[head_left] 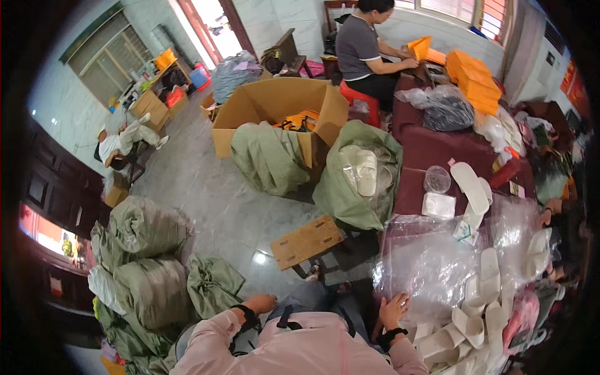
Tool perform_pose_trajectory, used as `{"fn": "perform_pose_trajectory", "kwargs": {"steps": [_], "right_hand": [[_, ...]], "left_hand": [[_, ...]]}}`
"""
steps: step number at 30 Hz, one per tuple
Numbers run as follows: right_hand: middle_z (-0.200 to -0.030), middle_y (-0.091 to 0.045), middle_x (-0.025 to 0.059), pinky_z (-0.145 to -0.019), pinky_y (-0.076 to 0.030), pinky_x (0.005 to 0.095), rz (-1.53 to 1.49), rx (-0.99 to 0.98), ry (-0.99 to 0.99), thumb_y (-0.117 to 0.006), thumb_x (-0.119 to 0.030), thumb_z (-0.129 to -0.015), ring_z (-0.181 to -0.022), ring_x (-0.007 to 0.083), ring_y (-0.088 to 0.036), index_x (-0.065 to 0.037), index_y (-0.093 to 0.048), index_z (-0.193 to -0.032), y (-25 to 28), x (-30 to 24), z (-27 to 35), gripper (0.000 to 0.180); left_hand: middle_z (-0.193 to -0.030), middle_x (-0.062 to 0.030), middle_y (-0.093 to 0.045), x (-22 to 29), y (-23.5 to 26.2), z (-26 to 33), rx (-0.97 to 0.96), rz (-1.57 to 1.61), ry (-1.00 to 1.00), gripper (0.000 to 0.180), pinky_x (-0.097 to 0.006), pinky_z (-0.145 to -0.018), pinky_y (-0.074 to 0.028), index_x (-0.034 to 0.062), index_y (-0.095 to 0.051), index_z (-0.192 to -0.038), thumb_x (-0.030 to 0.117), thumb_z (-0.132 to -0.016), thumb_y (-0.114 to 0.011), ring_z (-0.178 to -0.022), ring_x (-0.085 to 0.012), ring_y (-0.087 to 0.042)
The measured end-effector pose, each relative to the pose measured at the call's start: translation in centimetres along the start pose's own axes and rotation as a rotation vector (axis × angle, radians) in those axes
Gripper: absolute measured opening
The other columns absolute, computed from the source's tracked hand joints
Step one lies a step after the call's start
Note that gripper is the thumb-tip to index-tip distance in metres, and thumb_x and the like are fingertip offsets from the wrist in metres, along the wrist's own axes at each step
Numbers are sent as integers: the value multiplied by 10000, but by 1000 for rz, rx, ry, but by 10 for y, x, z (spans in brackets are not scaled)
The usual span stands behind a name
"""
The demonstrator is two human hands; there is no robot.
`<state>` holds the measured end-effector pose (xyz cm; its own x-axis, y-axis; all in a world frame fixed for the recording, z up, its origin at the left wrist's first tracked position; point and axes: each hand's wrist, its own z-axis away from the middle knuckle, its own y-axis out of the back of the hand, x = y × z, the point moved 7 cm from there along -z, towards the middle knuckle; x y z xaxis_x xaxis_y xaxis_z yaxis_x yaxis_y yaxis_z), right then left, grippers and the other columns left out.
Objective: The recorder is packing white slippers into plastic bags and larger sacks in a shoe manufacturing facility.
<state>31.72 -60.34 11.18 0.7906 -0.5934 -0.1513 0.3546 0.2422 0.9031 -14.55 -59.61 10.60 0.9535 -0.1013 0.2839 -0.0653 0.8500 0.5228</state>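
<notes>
My left hand (261, 304) rests at my left thigh, loosely open, with nothing visible in it. At the table's near left edge my right hand (394, 309) lies with fingers spread on clear plastic bags (425, 262), gripping nothing. Beside that hand, to the right, is a heap of white slippers (469, 328). Farther up the table a pair of white slippers (470, 187) lies next to a clear round tub (437, 179) and a small white box (439, 205). A dark band circles each of my wrists.
A wooden stool (307, 242) stands ahead, near a green sack (334, 181) with bagged slippers. Behind is a large cardboard box (250, 103) with orange pieces. Stuffed green sacks (153, 287) crowd the left. Across the dark red table (431, 150), a co-worker (365, 47) handles orange pieces.
</notes>
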Motion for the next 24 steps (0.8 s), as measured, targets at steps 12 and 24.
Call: {"fn": "perform_pose_trajectory", "kwargs": {"steps": [12,24], "right_hand": [[-1426,-79,262,-996,-205,592,83,-246,78,-596,-455,-743,-1320,431,-53,38,-81,-1376,-15,9,-11,953],[-1364,-196,313,-996,-186,585,130,-36,70,-593,-575,-687,-1256,468,-201,64,-207,-1335,-13,-2,-10,988]], "left_hand": [[-962,-200,-610,8,10,21,165,174,39,299,-456,-789,-437,37,-544,-1040,216,-841,-412,-885,-394,-571],[-1071,-224,-573,-36,36,-23,39,99,-157,395,-443,-842,-428,37,-506,-1158,276,-845,-478,-981,-381,-543]]}}
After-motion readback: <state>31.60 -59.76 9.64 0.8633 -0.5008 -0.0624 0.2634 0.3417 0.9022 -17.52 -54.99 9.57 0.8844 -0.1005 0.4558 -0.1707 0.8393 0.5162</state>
